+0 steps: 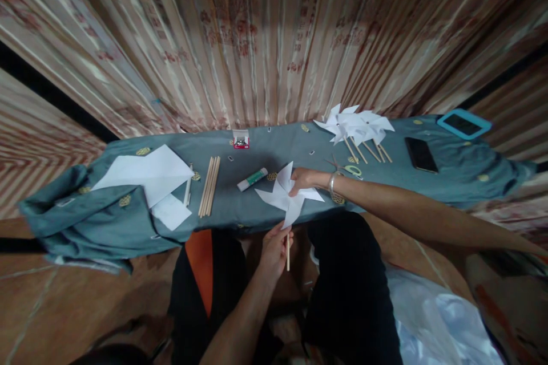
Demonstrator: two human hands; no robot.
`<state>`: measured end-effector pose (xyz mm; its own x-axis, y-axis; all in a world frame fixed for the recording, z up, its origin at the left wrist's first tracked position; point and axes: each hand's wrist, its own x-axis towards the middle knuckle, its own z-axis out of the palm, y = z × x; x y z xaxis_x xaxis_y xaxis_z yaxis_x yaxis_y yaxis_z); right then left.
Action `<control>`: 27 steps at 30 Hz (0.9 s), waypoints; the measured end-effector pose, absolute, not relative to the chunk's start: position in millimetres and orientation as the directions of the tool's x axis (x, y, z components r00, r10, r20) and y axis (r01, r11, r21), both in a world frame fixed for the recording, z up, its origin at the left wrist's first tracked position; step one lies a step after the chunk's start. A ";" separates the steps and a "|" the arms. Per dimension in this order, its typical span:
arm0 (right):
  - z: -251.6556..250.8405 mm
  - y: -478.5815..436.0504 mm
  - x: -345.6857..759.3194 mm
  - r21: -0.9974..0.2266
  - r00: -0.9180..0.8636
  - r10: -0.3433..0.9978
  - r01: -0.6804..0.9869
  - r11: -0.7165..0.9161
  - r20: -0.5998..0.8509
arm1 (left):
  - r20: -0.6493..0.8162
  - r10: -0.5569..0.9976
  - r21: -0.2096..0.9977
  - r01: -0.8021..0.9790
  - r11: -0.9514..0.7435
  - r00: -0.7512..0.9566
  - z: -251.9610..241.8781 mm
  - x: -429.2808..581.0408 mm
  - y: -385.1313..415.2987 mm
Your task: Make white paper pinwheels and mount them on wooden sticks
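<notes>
A white paper pinwheel lies at the near edge of a low bench covered in blue-grey cloth. My right hand presses its fingers on the pinwheel's centre; a bangle is on that wrist. My left hand is closed round a thin wooden stick held upright just below the pinwheel, in front of the bench edge.
On the cloth lie white paper sheets, several wooden sticks, a glue stick, a small box of pins, scissors, finished pinwheels, a black phone and a blue-cased tablet. A curtain hangs behind.
</notes>
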<state>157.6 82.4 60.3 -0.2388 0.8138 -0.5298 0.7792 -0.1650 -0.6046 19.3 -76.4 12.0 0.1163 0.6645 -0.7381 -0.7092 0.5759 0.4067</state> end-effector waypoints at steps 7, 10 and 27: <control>74.9 86.2 151.5 -0.452 -0.263 0.745 0.890 -0.059 -0.614 | -0.737 0.658 0.369 -0.724 0.583 0.154 9.3 18.6 -79.7; 77.5 85.3 151.6 -0.443 -0.272 0.734 0.895 -0.044 -0.622 | -0.735 0.651 0.363 -0.700 0.615 0.190 6.6 19.5 -83.7; 74.8 87.6 156.9 -0.474 -0.315 0.716 0.880 -0.025 -0.623 | -0.627 0.723 0.448 -0.626 0.639 0.290 7.2 25.5 -96.2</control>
